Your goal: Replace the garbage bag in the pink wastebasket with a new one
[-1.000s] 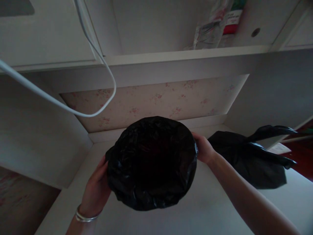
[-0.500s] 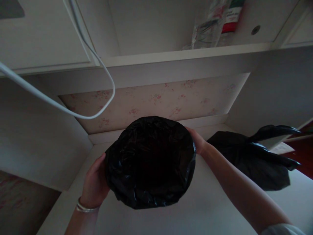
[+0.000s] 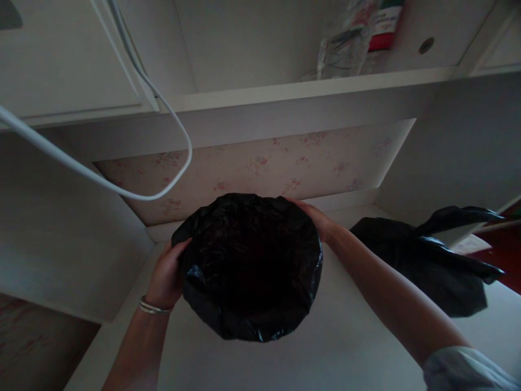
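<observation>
A round trash can lined with a black garbage bag [image 3: 252, 271] is between my hands, its dark mouth facing me. The bag's edge is folded over the rim and covers the can's outside. My left hand [image 3: 169, 271] grips the left side, with its thumb over the rim and the other fingers hidden behind. On the upper right side, my right hand [image 3: 313, 217] is wrapped around the outside of the rim, and its fingertips are partly hidden by the black plastic.
A full black garbage bag [image 3: 423, 266] with upright tied handles stands on the white surface [image 3: 325, 347] at the right. A white cable [image 3: 134, 193] hangs in front at the left. Above is a white shelf [image 3: 260, 98] holding a clear plastic package [image 3: 342, 54] and a red-labelled bottle [image 3: 385, 30].
My left hand has moved up and right, its thumb now over the rim. My right hand has slid left along the back of the rim. The lined can has turned slightly.
</observation>
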The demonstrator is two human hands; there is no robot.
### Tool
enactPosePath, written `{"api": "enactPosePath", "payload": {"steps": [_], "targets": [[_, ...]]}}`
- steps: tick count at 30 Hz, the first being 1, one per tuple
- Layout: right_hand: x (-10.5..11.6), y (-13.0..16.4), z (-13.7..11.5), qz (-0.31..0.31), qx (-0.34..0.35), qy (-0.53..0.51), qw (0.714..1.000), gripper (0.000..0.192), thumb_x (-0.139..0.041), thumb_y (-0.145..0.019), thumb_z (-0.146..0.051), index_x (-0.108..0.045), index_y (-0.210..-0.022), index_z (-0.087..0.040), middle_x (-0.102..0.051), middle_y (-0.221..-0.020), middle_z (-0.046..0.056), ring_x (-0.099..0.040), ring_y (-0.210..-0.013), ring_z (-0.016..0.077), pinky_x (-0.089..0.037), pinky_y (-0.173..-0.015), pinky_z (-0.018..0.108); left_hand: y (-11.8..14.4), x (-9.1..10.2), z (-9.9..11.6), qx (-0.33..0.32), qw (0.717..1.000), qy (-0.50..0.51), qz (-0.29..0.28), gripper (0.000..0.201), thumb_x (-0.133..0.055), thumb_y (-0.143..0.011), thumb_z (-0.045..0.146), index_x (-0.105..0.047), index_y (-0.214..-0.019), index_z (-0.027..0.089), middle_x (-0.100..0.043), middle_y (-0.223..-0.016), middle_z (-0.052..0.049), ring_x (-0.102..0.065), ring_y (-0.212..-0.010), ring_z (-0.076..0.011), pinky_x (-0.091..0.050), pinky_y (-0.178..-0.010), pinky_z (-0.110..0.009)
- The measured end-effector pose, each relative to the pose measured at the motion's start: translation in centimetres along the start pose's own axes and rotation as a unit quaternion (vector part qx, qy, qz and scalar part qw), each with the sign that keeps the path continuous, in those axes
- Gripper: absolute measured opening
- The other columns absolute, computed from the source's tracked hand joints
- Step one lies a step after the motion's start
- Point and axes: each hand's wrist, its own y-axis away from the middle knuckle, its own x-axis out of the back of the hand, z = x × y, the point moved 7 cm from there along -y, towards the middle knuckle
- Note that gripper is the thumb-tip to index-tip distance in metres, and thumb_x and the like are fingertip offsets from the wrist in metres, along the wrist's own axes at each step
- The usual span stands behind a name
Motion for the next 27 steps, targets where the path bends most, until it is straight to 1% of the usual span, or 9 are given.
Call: {"api": "enactPosePath", "payload": {"steps": [2,5,9,11,15,18,22,25,27], "targets": [[-0.1,-0.1,0.1,0.001,-0.013,0.015,1.000,0.022,-0.060,-0.092,-0.029,-0.074,-0.107,-0.021,-0.079,-0.103,0.004,-0.073,-0.096,0.0209,-0.053,-0.097,0.033,-1.0,0.1,-0.4,0.048,0.999,0.005,-0.008,0.038,-0.075,-0.078,0.024,-0.072,-0.114,0.013,-0.080,-0.102,-0.008,-0.074,-0.100,-0.0281,-0.059,-0.088,-0.036],[-0.2,-0.6,0.7,-0.008,-0.065,0.037,0.997,0.022,-0.057,-0.091,-0.028,-0.076,-0.095,-0.018,-0.080,-0.094,0.008,-0.074,-0.091,0.0239,-0.056,-0.093,0.037,-3.0,-0.1,-0.8,0.102,0.994,-0.001,-0.039,0.029,-0.067,-0.083,0.031,-0.074,-0.106,0.014,-0.080,-0.093,-0.008,-0.075,-0.093,-0.0287,-0.061,-0.082,-0.037],[0.3,-2.1,1.0,-0.002,-0.096,0.068,0.993,0.018,-0.060,-0.087,-0.024,-0.075,-0.083,-0.016,-0.078,-0.080,0.010,-0.073,-0.074,0.0235,-0.059,-0.082,0.037,-5.1,-0.9,-0.7,0.099,0.990,-0.046,-0.087,0.029,-0.068,-0.082,0.030,-0.075,-0.105,0.014,-0.079,-0.094,-0.011,-0.075,-0.089,-0.0302,-0.062,-0.077,-0.040],[0.8,-2.8,0.5,0.011,-0.072,0.078,0.994,0.014,-0.062,-0.086,-0.022,-0.074,-0.082,-0.017,-0.078,-0.078,0.008,-0.072,-0.070,0.0210,-0.059,-0.078,0.034,-5.6,-1.3,-0.1,0.060,0.993,-0.058,-0.088,0.035,-0.071,-0.079,0.025,-0.072,-0.113,0.017,-0.079,-0.101,-0.010,-0.074,-0.091,-0.0282,-0.061,-0.078,-0.037],[1.4,-3.6,-0.9,0.031,0.015,0.089,0.995,0.014,-0.070,-0.085,-0.029,-0.073,-0.096,-0.022,-0.079,-0.093,0.004,-0.072,-0.078,0.0171,-0.059,-0.078,0.029,-6.0,-1.5,1.8,-0.041,0.994,-0.088,-0.045,0.046,-0.074,-0.075,0.021,-0.070,-0.121,0.025,-0.076,-0.115,-0.004,-0.072,-0.098,-0.0213,-0.057,-0.083,-0.028],[1.6,-3.6,-1.7,0.039,0.061,0.110,0.991,0.024,-0.076,-0.082,-0.036,-0.074,-0.102,-0.022,-0.078,-0.097,0.004,-0.072,-0.080,0.0162,-0.058,-0.080,0.028,-6.0,-1.4,2.8,-0.105,0.985,-0.136,-0.017,0.034,-0.075,-0.075,0.028,-0.076,-0.109,0.022,-0.077,-0.112,-0.005,-0.069,-0.103,-0.0237,-0.054,-0.088,-0.031],[1.7,-2.9,-3.4,0.068,0.120,0.143,0.980,0.028,-0.078,-0.082,-0.043,-0.076,-0.104,-0.025,-0.078,-0.098,0.000,-0.071,-0.083,0.0154,-0.057,-0.086,0.029,-5.9,-0.8,3.4,-0.193,0.960,-0.200,0.012,0.024,-0.072,-0.079,0.034,-0.079,-0.098,0.021,-0.075,-0.114,-0.006,-0.064,-0.115,-0.0261,-0.043,-0.107,-0.037],[1.6,-1.6,-4.8,0.083,0.153,0.171,0.970,0.030,-0.078,-0.082,-0.044,-0.076,-0.107,-0.027,-0.078,-0.105,0.000,-0.071,-0.098,0.0192,-0.054,-0.099,0.035,-5.4,0.0,3.6,-0.241,0.945,-0.221,0.019,0.032,-0.073,-0.082,0.038,-0.077,-0.110,0.023,-0.072,-0.122,-0.006,-0.060,-0.122,-0.0255,-0.037,-0.113,-0.038],[1.7,-0.3,-5.2,0.095,0.159,0.179,0.966,0.031,-0.077,-0.083,-0.043,-0.075,-0.112,-0.030,-0.076,-0.116,0.000,-0.068,-0.110,0.0211,-0.050,-0.106,0.037,-4.7,0.8,3.2,-0.229,0.958,-0.170,0.007,0.044,-0.076,-0.081,0.039,-0.070,-0.123,0.028,-0.069,-0.127,-0.004,-0.061,-0.120,-0.0238,-0.042,-0.108,-0.037]]}}
